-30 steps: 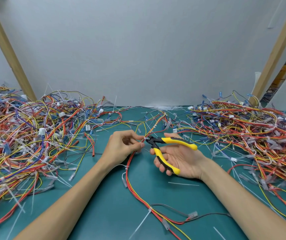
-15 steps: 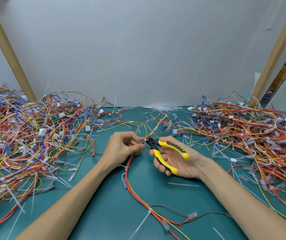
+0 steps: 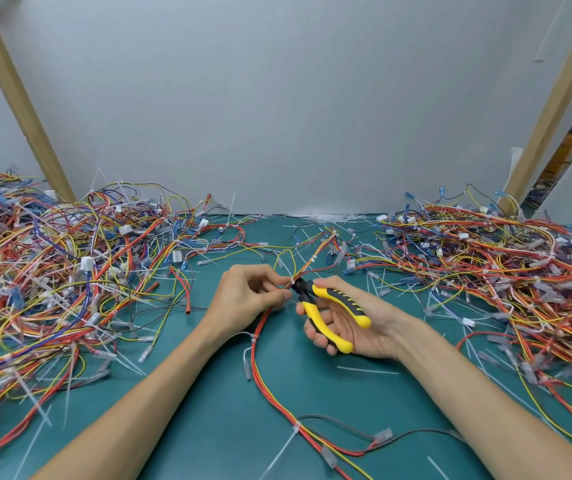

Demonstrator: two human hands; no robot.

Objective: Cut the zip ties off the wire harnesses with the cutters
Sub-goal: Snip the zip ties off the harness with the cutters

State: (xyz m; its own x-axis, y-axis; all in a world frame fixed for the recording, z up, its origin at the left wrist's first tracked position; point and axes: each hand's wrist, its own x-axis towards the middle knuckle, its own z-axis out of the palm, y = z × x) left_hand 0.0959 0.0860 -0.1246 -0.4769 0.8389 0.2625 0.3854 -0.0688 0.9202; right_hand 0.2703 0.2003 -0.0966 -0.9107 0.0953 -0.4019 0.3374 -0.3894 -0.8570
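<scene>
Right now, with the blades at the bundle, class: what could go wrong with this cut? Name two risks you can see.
1. The cutters in the right hand sit nose-first against the wire harness at a zip tie, so the blades may nick a wire's insulation instead of only the tie.
2. The left hand pinches the harness with its fingers close beside the blades; a slip might catch them.

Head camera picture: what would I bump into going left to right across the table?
Left wire pile → left hand pinching the wire harness → cutters held in the right hand → right wire pile.
</scene>
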